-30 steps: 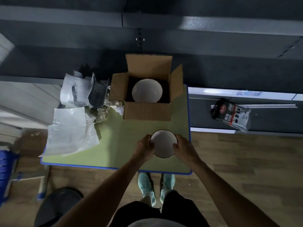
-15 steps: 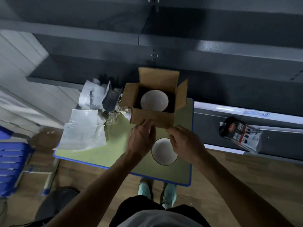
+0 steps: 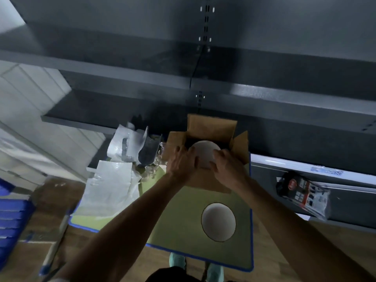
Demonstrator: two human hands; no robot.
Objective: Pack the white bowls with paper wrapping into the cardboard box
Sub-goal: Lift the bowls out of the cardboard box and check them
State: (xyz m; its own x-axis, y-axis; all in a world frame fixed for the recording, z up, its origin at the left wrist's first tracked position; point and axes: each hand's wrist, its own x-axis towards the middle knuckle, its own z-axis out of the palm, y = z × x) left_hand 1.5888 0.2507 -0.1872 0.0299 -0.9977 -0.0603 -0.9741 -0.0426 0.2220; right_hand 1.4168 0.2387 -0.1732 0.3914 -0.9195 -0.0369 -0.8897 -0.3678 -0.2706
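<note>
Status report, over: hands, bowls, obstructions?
Left hand, right hand gripping unwrapped bowl in cardboard box. Second bowl bare on table. Paper sheets aside. Nothing blocking.

My left hand (image 3: 181,162) and right hand (image 3: 228,166) grip opposite sides of a white bowl (image 3: 204,150) inside the open cardboard box (image 3: 211,125), while a second bowl (image 3: 218,221) stands nearer me on the green table (image 3: 179,216), with paper sheets (image 3: 109,188) lying to the left.
</note>
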